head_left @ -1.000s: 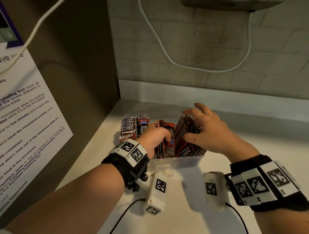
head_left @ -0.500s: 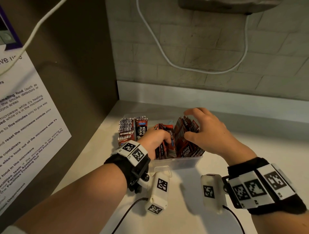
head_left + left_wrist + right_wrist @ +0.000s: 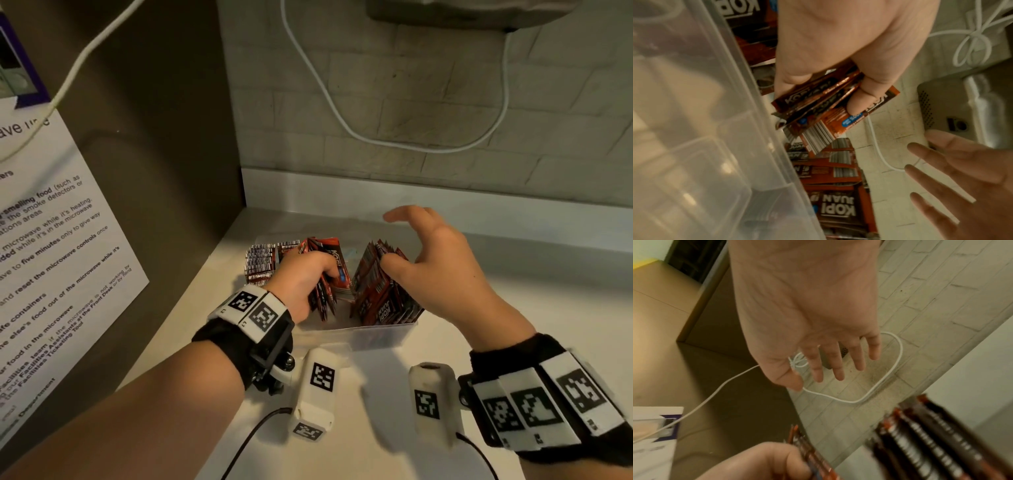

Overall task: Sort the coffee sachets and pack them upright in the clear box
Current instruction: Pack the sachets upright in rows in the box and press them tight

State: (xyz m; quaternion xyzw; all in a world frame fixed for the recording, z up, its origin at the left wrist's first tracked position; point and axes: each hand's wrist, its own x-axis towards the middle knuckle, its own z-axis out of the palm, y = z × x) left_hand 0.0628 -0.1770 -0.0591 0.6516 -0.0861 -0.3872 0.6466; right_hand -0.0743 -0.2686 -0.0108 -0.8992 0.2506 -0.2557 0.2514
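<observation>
A clear plastic box [image 3: 373, 335] stands on the white counter, packed with red and dark coffee sachets standing on edge. My left hand [image 3: 308, 274] is inside the box and grips a bundle of sachets [image 3: 818, 97] between thumb and fingers. A second batch of sachets [image 3: 380, 291] leans at the box's right end. My right hand [image 3: 435, 250] hovers just above that batch with straight, spread fingers [image 3: 836, 365] and holds nothing. More sachets [image 3: 262, 262] with barcode sides up fill the box's far left.
A brown cabinet side [image 3: 154, 137] with a printed notice [image 3: 44, 246] stands at the left. A brick wall [image 3: 445, 102] with a looping white cable [image 3: 342, 120] closes the back. The white counter [image 3: 513, 308] stretches to the right of the box.
My right hand has lifted off the right batch of sachets and opened its fingers. My left hand keeps its grip on the bundle and has tipped it leftward, widening the gap between batches.
</observation>
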